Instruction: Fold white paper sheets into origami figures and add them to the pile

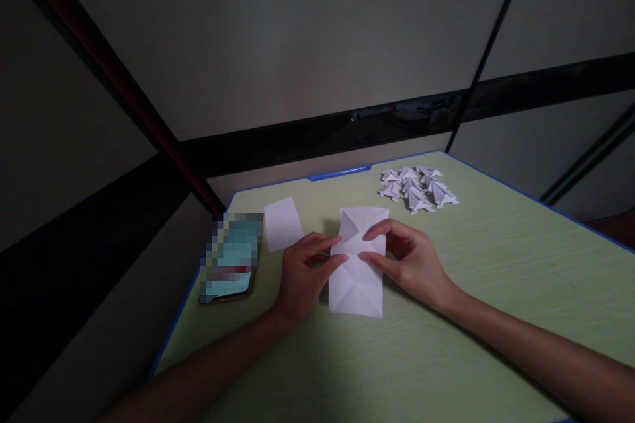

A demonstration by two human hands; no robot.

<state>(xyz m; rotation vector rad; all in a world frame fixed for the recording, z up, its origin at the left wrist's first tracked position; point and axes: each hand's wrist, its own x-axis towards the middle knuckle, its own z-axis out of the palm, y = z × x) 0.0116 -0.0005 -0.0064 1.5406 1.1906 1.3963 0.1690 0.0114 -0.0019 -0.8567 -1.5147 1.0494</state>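
A creased white sheet of paper [356,287] is held up a little above the table, with diagonal fold lines across its upper and lower halves. My left hand [307,271] pinches its left edge near the middle, thumb in front. On the opposite edge, my right hand [411,258] grips the paper between thumb and fingers. A crosswise crease runs between the two thumbs. Part of the sheet's side edges is hidden by my fingers.
A flat white sheet [282,223] lies left of my hands, beside a phone [231,261] with a blurred screen. Several folded paper figures [414,188] are grouped at the back right. The green table [476,251] has a blue edge, with panelled doors [317,39] behind it.
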